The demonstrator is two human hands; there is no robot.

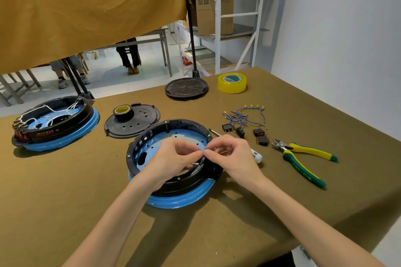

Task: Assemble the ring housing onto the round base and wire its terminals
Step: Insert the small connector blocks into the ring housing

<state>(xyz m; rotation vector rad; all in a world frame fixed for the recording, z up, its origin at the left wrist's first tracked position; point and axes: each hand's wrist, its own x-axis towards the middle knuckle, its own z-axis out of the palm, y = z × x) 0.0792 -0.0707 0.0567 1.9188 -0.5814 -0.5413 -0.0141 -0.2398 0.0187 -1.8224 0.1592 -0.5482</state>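
Black ring housing [138, 145]: seated on blue round base [180, 201], table centre.
Hands: our left hand [171, 158] and right hand [232, 156] pinch something tiny at 3 o'clock.
Remaining: blue wires [245, 115], switches [259, 136] unfitted.

White wall [347, 28], metal shelving [218, 17], mustard curtain [86, 6].

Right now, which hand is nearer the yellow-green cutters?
Right. The right hand is over the ring housing's right rim, with the cutters lying on the table just beyond it. The left hand is further left, over the housing's middle.
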